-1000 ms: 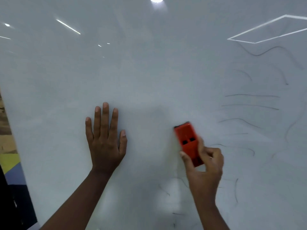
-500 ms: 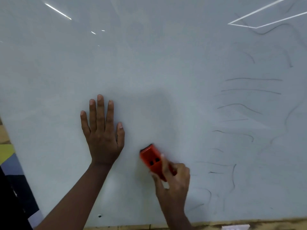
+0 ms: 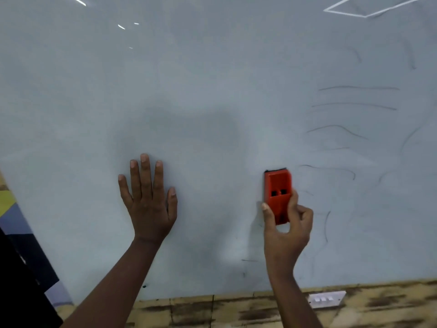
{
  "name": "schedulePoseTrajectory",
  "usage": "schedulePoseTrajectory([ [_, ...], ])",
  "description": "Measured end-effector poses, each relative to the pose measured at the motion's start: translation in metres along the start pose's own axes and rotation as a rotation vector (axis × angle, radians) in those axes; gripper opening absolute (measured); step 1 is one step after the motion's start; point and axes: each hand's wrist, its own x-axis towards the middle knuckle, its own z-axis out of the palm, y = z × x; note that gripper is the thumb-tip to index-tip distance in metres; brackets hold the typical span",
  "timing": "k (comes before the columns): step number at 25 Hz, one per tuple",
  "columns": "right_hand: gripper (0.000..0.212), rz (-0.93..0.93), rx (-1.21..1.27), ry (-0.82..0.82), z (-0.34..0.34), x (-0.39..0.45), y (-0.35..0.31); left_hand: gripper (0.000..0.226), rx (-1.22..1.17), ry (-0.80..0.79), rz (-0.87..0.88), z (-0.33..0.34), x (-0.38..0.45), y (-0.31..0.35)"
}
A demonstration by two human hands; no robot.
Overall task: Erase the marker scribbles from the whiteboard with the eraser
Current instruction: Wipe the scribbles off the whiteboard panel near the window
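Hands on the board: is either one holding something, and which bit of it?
The right hand grips the red eraser by its lower end. The left hand holds nothing.

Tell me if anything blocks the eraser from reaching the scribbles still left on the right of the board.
Nothing visible does. The right hand holds the red eraser against the whiteboard, and only bare board lies between it and the marker scribbles to its right. The left hand rests flat on the other side.

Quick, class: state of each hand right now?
Left hand: open, fingers straight, flat on the whiteboard.
Right hand: gripping the red eraser.
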Motion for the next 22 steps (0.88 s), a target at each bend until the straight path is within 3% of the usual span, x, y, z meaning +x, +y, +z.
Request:
schedulePoseTrajectory([
  [4,0.07,0.002,0.013,-0.012,0.007,-0.017,0.005,0.067,-0.016,-0.01,-0.022,0.002,-0.007,0.001],
  [9,0.061,-0.408,-0.328,-0.275,0.01,-0.1,0.074,0.066,-0.026,-0.021,-0.026,0.004,-0.022,0.004],
  [14,0.061,-0.54,-0.466,-0.431,-0.003,-0.122,0.099,0.068,-0.04,-0.067,-0.004,0.008,-0.051,0.006],
  [16,0.06,-0.482,-0.382,-0.404,-0.008,-0.106,0.085,0.069,-0.039,-0.085,0.007,0.009,-0.061,0.004],
  [20,0.068,0.085,-0.002,-0.065,-0.015,-0.036,0.034,0.072,-0.051,-0.11,0.012,0.009,-0.073,0.003],
  [22,0.07,0.123,0.051,-0.01,-0.014,-0.019,0.023,0.074,-0.061,-0.121,-0.002,0.009,-0.08,0.006],
])
